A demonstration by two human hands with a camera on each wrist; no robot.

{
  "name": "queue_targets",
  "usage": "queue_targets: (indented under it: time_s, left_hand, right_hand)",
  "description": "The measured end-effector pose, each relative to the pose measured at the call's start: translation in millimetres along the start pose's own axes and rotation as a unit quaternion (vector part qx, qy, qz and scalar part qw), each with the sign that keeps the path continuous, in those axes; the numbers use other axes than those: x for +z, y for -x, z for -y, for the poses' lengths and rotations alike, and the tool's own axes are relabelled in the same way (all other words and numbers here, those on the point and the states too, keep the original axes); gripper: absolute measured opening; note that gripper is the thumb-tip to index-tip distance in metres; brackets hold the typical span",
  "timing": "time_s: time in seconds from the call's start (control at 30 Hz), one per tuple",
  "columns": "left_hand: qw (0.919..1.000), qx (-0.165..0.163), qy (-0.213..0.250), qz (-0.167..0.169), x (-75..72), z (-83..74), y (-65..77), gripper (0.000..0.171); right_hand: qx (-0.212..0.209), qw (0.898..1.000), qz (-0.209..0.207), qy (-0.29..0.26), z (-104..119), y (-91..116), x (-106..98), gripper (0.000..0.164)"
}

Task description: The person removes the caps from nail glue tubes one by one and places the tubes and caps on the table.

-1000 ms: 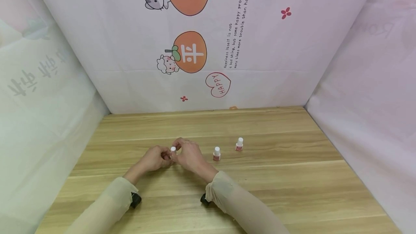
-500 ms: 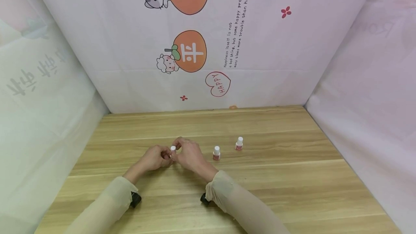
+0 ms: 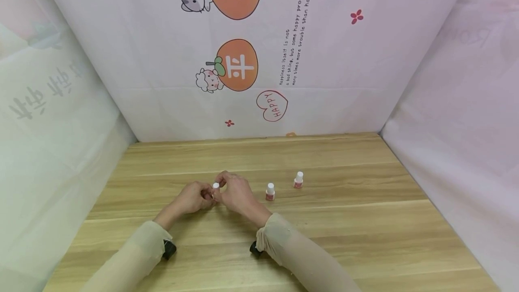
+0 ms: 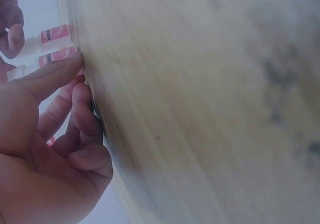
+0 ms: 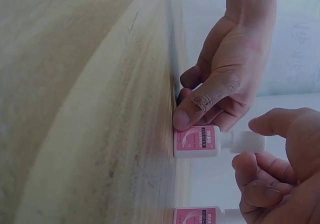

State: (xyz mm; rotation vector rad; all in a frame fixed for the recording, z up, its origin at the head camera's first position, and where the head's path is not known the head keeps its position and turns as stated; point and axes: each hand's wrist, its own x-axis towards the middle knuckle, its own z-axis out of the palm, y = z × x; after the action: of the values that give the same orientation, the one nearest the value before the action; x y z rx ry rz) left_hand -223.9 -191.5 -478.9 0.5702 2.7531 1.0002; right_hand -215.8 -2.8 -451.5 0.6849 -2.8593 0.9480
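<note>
A small white glue bottle with a pink label (image 5: pixel 197 141) stands on the table between my two hands, and only its white cap (image 3: pixel 216 186) shows well in the head view. My left hand (image 3: pixel 193 197) grips the bottle low on its body, thumb beside the label near the base. On the other side, my right hand (image 3: pixel 237 193) holds the white cap between thumb and fingers, as the right wrist view shows. In the left wrist view, my left hand (image 4: pixel 55 149) is close to the tabletop, its fingertips at the labelled bottle (image 4: pixel 57 56).
To the right of my hands stands a second glue bottle (image 3: pixel 270 192), upright. A third one (image 3: pixel 298 180) is farther back and right. The wooden table (image 3: pixel 365 229) is enclosed by printed white cloth walls (image 3: pixel 332 57) at the back and sides.
</note>
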Motion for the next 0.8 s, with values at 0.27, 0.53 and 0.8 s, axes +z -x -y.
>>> queue_targets:
  time_s: [0.27,0.53,0.8]
  left_hand:
    - [1.0000,-0.003,0.003,-0.001,1.4,0.4,-0.5,0.008]
    - [1.0000,-0.002,0.002,-0.003,1.3,-0.3,-0.3,0.008]
    - [0.9998,-0.017,0.010,-0.003,0.9,-2.0,0.1,0.010]
  right_hand:
    - [0.012,1.000,0.003,-0.008,-1.4,-0.8,0.8,0.018]
    - [-0.013,1.000,-0.014,0.009,-1.7,0.1,0.7,0.022]
    - [-0.020,0.999,-0.028,-0.012,-1.6,-1.3,-1.8,0.019]
